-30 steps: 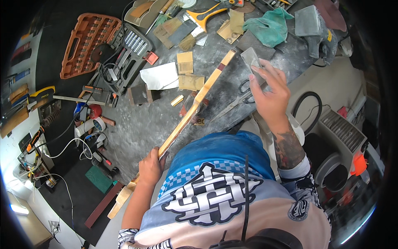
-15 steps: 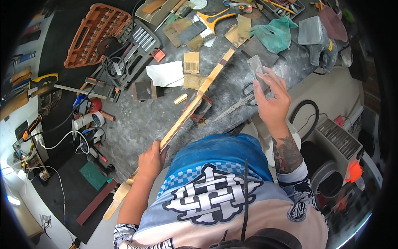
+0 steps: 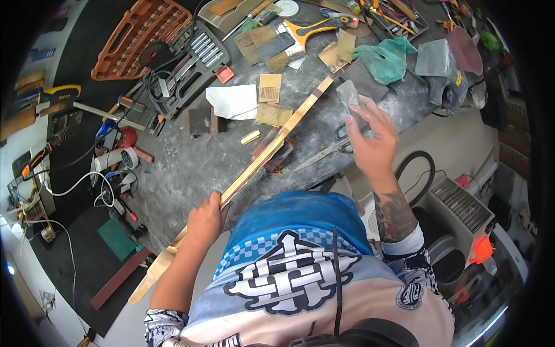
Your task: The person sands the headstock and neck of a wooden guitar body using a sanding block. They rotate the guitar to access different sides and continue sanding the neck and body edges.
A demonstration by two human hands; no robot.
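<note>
My left hand [image 3: 206,221] is closed round a long, pale wooden strip [image 3: 254,169] that slants up and right over the bench. Near its far tip runs a dark band, and its wider tail passes behind my left forearm. A dark red object [image 3: 282,155] lies under the strip's middle. To the right, my right hand [image 3: 373,134] pinches a grey rectangular block [image 3: 347,93], held up apart from the strip; what it is made of I cannot tell. Metal scissors [image 3: 318,157] lie on the bench left of that hand, their handles partly hidden behind it.
The grey bench [image 3: 173,168] carries sandpaper pieces [image 3: 270,88], a white sheet [image 3: 232,101], a small wood offcut [image 3: 250,137] and a green cloth [image 3: 386,59]. An orange socket case [image 3: 136,40] stands open at far left. Cables [image 3: 104,185] and tools crowd the left side.
My right hand has shifted slightly left with the grey block, nearer the strip's far end. The view has turned a little. My left hand keeps its hold on the strip.
</note>
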